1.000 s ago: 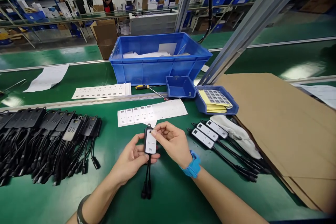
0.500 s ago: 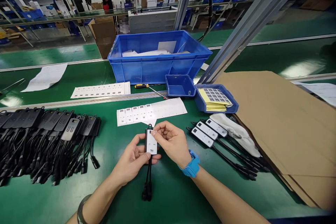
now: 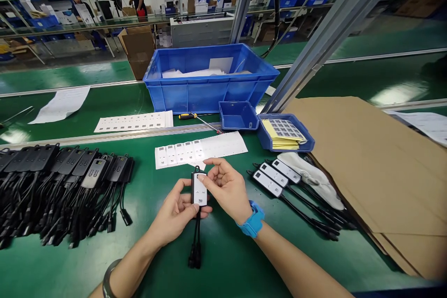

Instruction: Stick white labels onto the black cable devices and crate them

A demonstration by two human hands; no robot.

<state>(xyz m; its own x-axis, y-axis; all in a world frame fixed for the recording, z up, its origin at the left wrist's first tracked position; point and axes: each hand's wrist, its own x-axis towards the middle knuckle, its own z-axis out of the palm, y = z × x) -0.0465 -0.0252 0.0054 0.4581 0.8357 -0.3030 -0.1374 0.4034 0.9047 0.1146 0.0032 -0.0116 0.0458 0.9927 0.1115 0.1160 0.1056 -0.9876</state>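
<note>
A small black control box (image 3: pixel 199 189) with a hanging loop on top is held upright in my left hand (image 3: pixel 177 212), thumb in front and fingers behind it. Its white label reads TS3, and two short cables with plugs (image 3: pixel 194 256) hang below. My right hand (image 3: pixel 225 188) has its thumb against the label's upper part, the index finger stretched out apart from it. Behind my hands lies a label sheet (image 3: pixel 200 150), partly peeled. To the right are several labelled boxes (image 3: pixel 267 183); on the left sits a dense row of boxes without white labels (image 3: pixel 44 158).
A large blue bin (image 3: pixel 209 88) holding papers stands at the back, with a small blue tray (image 3: pixel 239 116) before it. Another tray (image 3: pixel 309 145) holds yellow-backed stickers. A screwdriver (image 3: pixel 188 116), white glove (image 3: pixel 310 179), cardboard (image 3: pixel 366 163) and slanted metal post (image 3: pixel 314 63) are nearby.
My right index finger has lifted away from the thumb at the label's top. The left hand keeps its hold on the control box. A person in the background has turned.
</note>
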